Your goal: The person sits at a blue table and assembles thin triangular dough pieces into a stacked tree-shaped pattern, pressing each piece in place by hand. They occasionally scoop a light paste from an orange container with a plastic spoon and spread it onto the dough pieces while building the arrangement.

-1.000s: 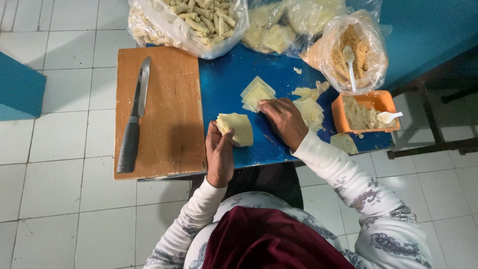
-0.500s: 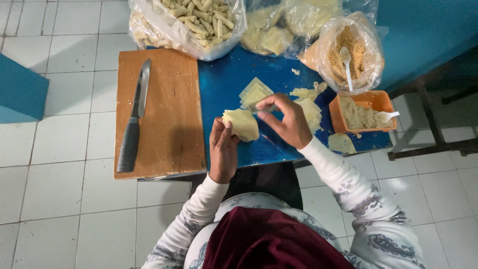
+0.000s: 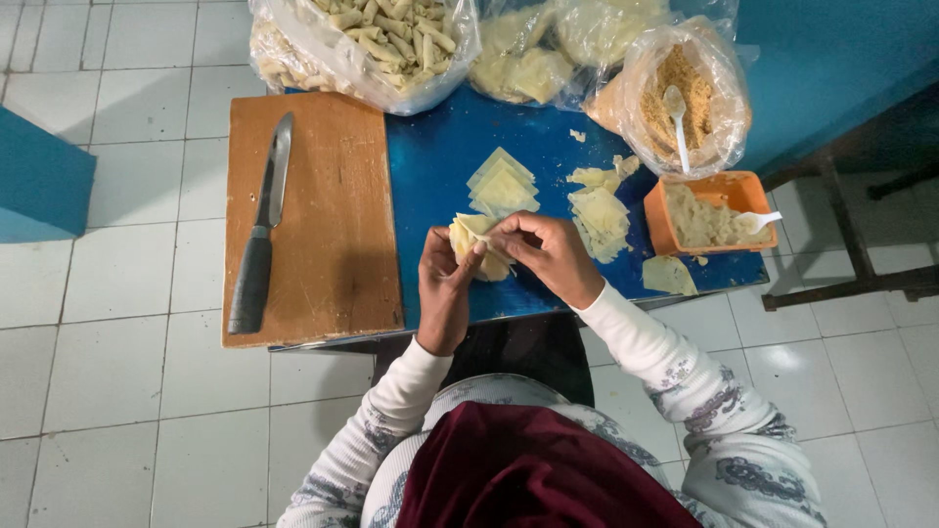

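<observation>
**Wrapper half folded, more squares waiting**

Over the blue surface [image 3: 430, 176], head view only. Left hand [image 3: 442, 293] and right hand [image 3: 548, 256] meet just above the near edge, both pinching one pale dough wrapper [image 3: 469, 240]. Left grip: fingertips pressed on the wrapper's lower left side. Right grip: thumb and fingers closed on its right flap, drawn over the middle. Wrapper looks partly folded, not yet a closed roll; what is inside cannot be seen.

Just beyond the hands, a small stack of flat square wrappers [image 3: 502, 186], unfolded. To its right, a looser pile of wrappers [image 3: 599, 210], and one single sheet [image 3: 669, 275] near the surface's front edge. Orange tub [image 3: 657, 210] of pale filling with a white spoon, right side. Clear bag [image 3: 391, 39] at the far edge holds many finished rolls, so a good share looks done; several wrappers are left.

Wooden cutting board [image 3: 323, 215] to the left, knife [image 3: 262, 230] lying on it, untouched.
</observation>
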Tool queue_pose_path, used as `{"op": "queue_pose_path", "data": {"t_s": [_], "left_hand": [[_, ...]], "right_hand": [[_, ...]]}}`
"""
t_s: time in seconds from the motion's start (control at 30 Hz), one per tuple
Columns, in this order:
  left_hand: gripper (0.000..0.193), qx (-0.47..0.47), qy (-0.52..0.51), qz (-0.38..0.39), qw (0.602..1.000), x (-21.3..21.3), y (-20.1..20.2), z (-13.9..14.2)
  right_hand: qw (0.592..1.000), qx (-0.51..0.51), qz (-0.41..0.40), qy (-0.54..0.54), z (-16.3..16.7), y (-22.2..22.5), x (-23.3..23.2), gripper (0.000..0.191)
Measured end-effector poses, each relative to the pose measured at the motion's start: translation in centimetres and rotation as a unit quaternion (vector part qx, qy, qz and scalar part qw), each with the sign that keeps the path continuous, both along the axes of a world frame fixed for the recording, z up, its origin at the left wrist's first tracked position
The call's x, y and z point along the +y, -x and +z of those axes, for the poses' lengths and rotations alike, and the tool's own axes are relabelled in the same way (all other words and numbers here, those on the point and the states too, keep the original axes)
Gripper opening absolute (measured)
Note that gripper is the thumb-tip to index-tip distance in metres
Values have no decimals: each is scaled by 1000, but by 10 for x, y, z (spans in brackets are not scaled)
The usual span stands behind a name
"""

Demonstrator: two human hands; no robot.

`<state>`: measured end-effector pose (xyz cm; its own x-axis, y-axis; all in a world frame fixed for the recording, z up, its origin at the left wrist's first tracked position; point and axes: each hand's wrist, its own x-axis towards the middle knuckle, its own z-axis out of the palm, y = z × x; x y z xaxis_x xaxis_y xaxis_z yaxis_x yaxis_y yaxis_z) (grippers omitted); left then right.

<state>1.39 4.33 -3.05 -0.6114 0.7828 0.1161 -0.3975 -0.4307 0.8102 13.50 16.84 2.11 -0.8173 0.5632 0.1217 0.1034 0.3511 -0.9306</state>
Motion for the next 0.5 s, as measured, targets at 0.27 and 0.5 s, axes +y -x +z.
{"op": "queue_pose_path", "data": {"t_s": [0.27,0.5], "left_hand": [[19,-51,-7,19,998,-4,3,-4],[23,-35,18,71,997,-11,5,0]], "right_hand": [[919,109,14,379,-30,2,50,11],[968,29,-141,-204,-22,15,71,9]]}}
